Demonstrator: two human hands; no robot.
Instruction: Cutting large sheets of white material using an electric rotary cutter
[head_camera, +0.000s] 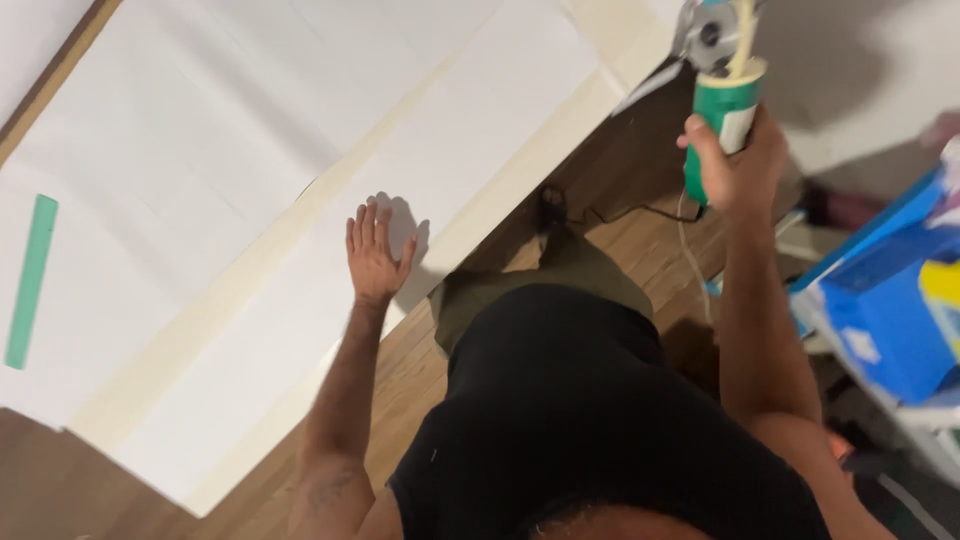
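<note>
My left hand (374, 257) lies flat, fingers spread, on a large white sheet (330, 200) near the edge of a pale board (520, 170). My right hand (738, 165) is raised to the right of the board and grips a green cylindrical container (722, 115) upright. A cream stick or nozzle pokes out of the container's top. A green ruler (30, 280) lies on the sheet at the far left, well away from both hands.
The board and sheets rest over a wooden floor (620, 240). A small grey power tool (705, 30) with a dark cord lies past the board's corner. Blue boxes (885, 310) stand on a shelf at the right. My legs stand between board and shelf.
</note>
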